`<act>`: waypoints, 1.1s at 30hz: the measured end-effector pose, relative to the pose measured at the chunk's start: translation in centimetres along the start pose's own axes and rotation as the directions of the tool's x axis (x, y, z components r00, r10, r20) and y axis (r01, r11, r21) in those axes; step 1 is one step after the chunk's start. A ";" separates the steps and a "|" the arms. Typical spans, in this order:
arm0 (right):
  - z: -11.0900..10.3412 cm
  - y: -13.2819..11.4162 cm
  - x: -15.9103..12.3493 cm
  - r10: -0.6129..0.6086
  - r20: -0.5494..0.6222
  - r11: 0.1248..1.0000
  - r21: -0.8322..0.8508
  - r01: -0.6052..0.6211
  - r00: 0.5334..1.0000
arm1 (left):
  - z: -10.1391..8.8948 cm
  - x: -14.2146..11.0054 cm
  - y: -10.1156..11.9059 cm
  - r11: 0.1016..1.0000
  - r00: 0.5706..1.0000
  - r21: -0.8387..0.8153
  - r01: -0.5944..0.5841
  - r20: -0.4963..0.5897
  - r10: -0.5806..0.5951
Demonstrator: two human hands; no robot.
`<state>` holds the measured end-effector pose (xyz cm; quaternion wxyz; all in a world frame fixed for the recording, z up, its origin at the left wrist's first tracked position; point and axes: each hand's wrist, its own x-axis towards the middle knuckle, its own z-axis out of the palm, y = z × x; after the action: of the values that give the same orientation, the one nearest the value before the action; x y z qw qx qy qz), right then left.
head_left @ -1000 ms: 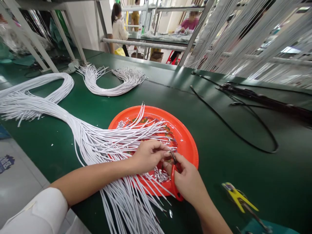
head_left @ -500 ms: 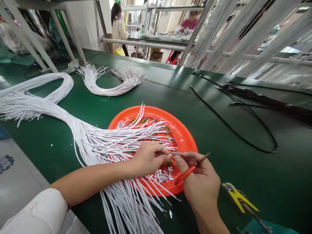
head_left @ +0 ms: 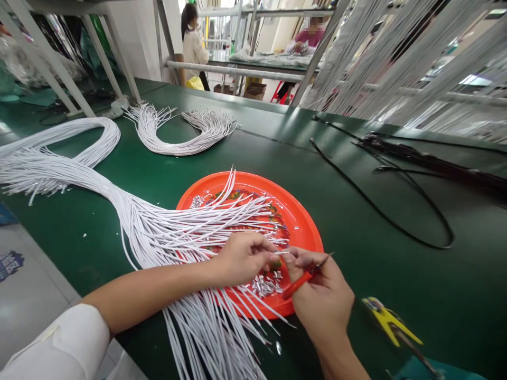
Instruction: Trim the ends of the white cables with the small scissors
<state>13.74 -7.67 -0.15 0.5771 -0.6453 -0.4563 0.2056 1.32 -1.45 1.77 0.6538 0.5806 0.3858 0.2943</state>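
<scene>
Over a round red tray (head_left: 307,227), my left hand (head_left: 240,259) pinches the end of one white cable (head_left: 282,253). My right hand (head_left: 327,298) meets it there, thumb and finger at the cable's tip. Lying across the right palm is a red-handled tool (head_left: 296,286) with a thin dark point; its exact kind is unclear. A thick bundle of white cables (head_left: 146,227) fans out over the tray, and more loose ends (head_left: 214,332) spread below my left forearm. Silver foil scraps (head_left: 266,285) lie in the tray under my fingers, with a smaller heap (head_left: 197,201) at its far left.
Another white cable bundle (head_left: 178,145) curves on the green table (head_left: 269,137). Black cables (head_left: 431,211) lie at the right. A yellow-handled tool (head_left: 390,321) is near my right wrist. White cables (head_left: 368,68) hang from a rack behind; two people are in the background.
My right hand has shifted slightly left and turned, so its fingers sit closer around the cable tip and the tool's point has moved left. My left hand has barely moved.
</scene>
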 end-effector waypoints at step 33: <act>-1.5 0.4 1.4 -0.382 0.221 0.858 -0.276 0.434 0.897 | -0.8 0.2 0.1 0.994 0.972 0.018 0.105 0.209 -0.106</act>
<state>15.77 -7.27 0.25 0.4577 -0.5997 -0.6543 0.0524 0.81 -0.83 1.84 0.7037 0.5891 0.3460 0.1949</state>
